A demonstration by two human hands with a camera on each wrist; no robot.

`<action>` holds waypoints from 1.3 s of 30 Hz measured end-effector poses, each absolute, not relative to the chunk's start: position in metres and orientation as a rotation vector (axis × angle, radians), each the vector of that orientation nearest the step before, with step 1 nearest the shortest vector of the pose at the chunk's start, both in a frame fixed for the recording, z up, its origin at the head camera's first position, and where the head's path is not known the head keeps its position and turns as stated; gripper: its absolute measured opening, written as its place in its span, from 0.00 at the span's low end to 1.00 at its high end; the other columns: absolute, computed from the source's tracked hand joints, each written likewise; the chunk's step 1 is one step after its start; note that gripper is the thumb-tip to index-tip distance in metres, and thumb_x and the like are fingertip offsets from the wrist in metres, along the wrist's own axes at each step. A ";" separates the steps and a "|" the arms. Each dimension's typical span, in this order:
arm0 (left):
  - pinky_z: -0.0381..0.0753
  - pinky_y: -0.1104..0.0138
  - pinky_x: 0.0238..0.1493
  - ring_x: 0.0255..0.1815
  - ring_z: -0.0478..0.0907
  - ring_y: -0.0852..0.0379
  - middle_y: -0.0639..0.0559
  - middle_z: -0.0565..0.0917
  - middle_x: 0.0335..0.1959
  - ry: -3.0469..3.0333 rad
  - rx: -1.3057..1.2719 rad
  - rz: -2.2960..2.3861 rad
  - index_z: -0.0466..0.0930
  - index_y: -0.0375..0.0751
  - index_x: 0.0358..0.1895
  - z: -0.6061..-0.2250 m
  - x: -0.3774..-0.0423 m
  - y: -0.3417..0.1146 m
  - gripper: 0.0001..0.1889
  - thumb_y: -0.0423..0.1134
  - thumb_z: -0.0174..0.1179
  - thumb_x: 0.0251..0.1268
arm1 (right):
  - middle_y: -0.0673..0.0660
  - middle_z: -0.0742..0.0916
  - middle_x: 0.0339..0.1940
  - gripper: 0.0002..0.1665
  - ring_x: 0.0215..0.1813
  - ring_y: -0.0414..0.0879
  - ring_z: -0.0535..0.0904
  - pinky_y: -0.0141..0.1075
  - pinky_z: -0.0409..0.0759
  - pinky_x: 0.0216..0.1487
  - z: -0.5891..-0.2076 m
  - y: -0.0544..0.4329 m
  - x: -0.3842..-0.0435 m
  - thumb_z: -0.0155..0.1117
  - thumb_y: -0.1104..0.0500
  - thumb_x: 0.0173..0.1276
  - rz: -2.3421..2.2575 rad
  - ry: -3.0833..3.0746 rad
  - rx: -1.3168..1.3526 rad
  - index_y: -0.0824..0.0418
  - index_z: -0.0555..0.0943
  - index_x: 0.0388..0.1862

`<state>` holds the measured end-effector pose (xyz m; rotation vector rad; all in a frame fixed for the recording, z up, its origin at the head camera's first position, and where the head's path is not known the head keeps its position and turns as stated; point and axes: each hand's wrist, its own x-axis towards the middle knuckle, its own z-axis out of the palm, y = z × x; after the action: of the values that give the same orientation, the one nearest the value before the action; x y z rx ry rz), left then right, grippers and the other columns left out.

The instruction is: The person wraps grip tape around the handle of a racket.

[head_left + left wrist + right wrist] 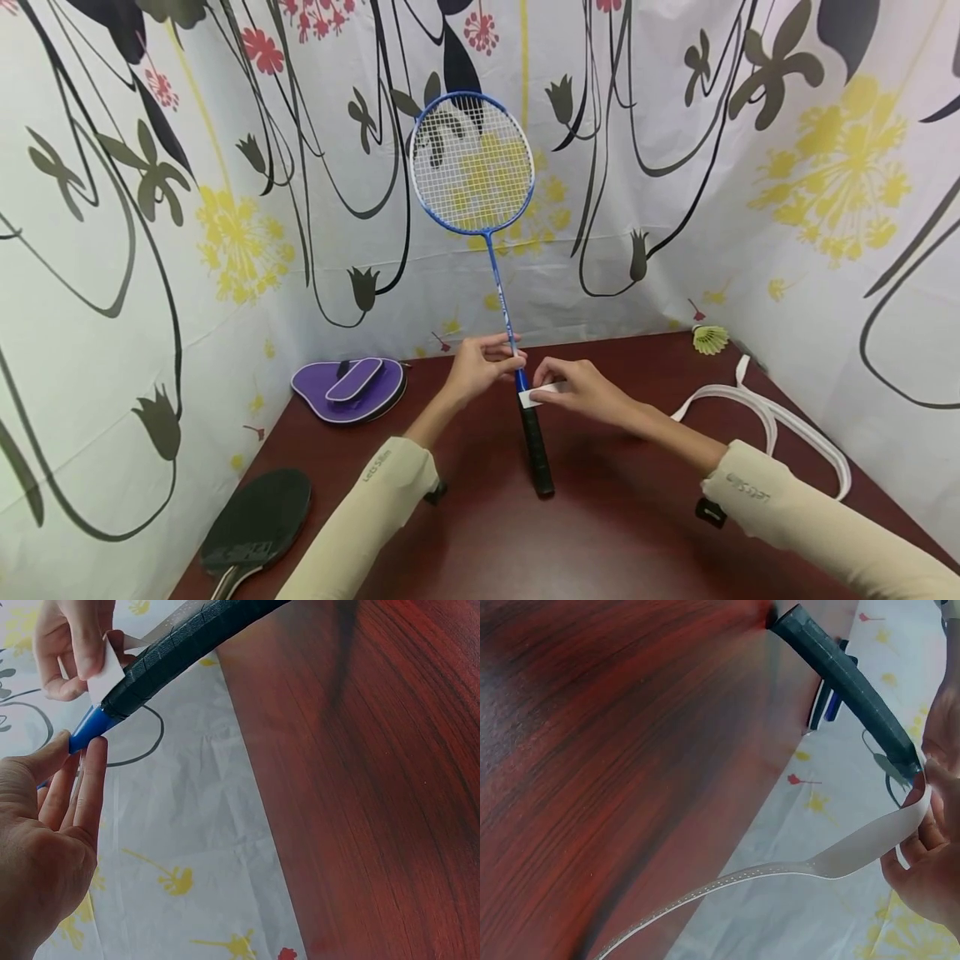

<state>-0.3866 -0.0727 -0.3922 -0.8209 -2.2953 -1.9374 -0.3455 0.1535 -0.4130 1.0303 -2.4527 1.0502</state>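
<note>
A blue and white badminton racket [501, 292] stands tilted, head up, its black-wrapped handle [536, 450] low over the table. My left hand [480, 367] pinches the blue cone above the handle between thumb and fingertips. From the right, my right hand [592, 392] pinches the end of a white grip tape [862, 844] against the top of the black wrap. In the left wrist view, that tape end forms a short flap beside the blue cone [91, 727]. The perforated tape trails from my right hand toward the lower left in the right wrist view.
White tape [813, 433] loops across the table's right side. A yellow shuttlecock [709, 339] lies at the back right corner. On the left are a purple paddle case [318, 387] and a black table tennis paddle [258, 517]. Patterned cloth [637, 192] walls the table [480, 542] behind and at both sides.
</note>
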 end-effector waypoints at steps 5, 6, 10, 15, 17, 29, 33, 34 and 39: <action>0.89 0.52 0.41 0.43 0.90 0.50 0.42 0.91 0.42 -2.307 -0.824 -1.934 0.86 0.40 0.59 -0.392 -0.388 -0.074 0.19 0.33 0.73 0.65 | 0.41 0.87 0.31 0.12 0.35 0.36 0.83 0.33 0.81 0.39 -0.414 0.148 -0.343 0.76 0.54 0.68 1.052 -2.480 1.008 0.52 0.79 0.39; 0.90 0.52 0.41 0.43 0.90 0.50 0.42 0.91 0.42 -2.307 -0.825 -1.934 0.86 0.40 0.59 -0.392 -0.388 -0.074 0.19 0.33 0.73 0.65 | 0.41 0.87 0.31 0.12 0.35 0.37 0.83 0.33 0.81 0.39 -0.414 0.147 -0.342 0.76 0.54 0.68 1.056 -2.484 1.005 0.53 0.79 0.39; 0.88 0.46 0.44 0.42 0.90 0.50 0.42 0.91 0.41 -2.300 -0.838 -1.949 0.86 0.39 0.59 -0.392 -0.389 -0.075 0.19 0.33 0.73 0.65 | 0.42 0.87 0.32 0.13 0.36 0.36 0.83 0.33 0.82 0.40 -0.414 0.144 -0.341 0.76 0.54 0.68 1.059 -2.500 0.993 0.55 0.79 0.41; 0.85 0.40 0.46 0.42 0.90 0.51 0.43 0.91 0.41 -2.299 -0.853 -1.933 0.86 0.39 0.59 -0.390 -0.387 -0.073 0.19 0.33 0.73 0.65 | 0.42 0.86 0.31 0.14 0.34 0.36 0.82 0.33 0.83 0.39 -0.414 0.142 -0.340 0.76 0.53 0.68 1.046 -2.518 0.966 0.54 0.79 0.41; 0.87 0.43 0.45 0.42 0.90 0.50 0.43 0.91 0.41 -2.300 -0.854 -1.921 0.86 0.39 0.59 -0.389 -0.386 -0.073 0.19 0.33 0.73 0.64 | 0.42 0.86 0.31 0.14 0.33 0.37 0.82 0.33 0.83 0.39 -0.413 0.142 -0.340 0.76 0.52 0.68 1.048 -2.525 0.956 0.53 0.79 0.41; 0.89 0.48 0.42 0.42 0.90 0.51 0.43 0.91 0.41 -2.301 -0.846 -1.901 0.86 0.38 0.59 -0.390 -0.385 -0.072 0.19 0.33 0.73 0.65 | 0.42 0.86 0.31 0.17 0.34 0.37 0.82 0.34 0.81 0.38 -0.412 0.142 -0.343 0.77 0.48 0.67 1.030 -2.563 0.917 0.56 0.80 0.42; 0.90 0.54 0.40 0.42 0.90 0.51 0.43 0.91 0.41 -2.300 -0.849 -1.893 0.86 0.39 0.59 -0.389 -0.384 -0.072 0.20 0.32 0.72 0.65 | 0.44 0.89 0.34 0.15 0.37 0.36 0.84 0.33 0.83 0.40 -0.411 0.142 -0.345 0.75 0.49 0.70 1.022 -2.599 0.937 0.58 0.84 0.46; 0.90 0.55 0.39 0.41 0.90 0.51 0.43 0.91 0.40 -2.302 -0.847 -1.887 0.86 0.39 0.59 -0.389 -0.383 -0.072 0.20 0.33 0.73 0.64 | 0.45 0.89 0.35 0.15 0.36 0.36 0.84 0.33 0.84 0.40 -0.411 0.141 -0.345 0.74 0.50 0.70 1.013 -2.608 0.954 0.58 0.85 0.47; 0.88 0.46 0.39 0.37 0.89 0.51 0.44 0.91 0.39 -2.308 -0.842 -1.837 0.87 0.40 0.59 -0.387 -0.382 -0.071 0.19 0.33 0.73 0.64 | 0.47 0.89 0.38 0.14 0.32 0.38 0.80 0.33 0.81 0.34 -0.408 0.140 -0.348 0.70 0.51 0.74 0.980 -2.618 1.052 0.59 0.87 0.50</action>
<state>-0.3823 -0.0712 -0.3872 -0.8418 -2.3084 -1.8372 -0.3478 0.1401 -0.4075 1.0523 -2.6179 0.9804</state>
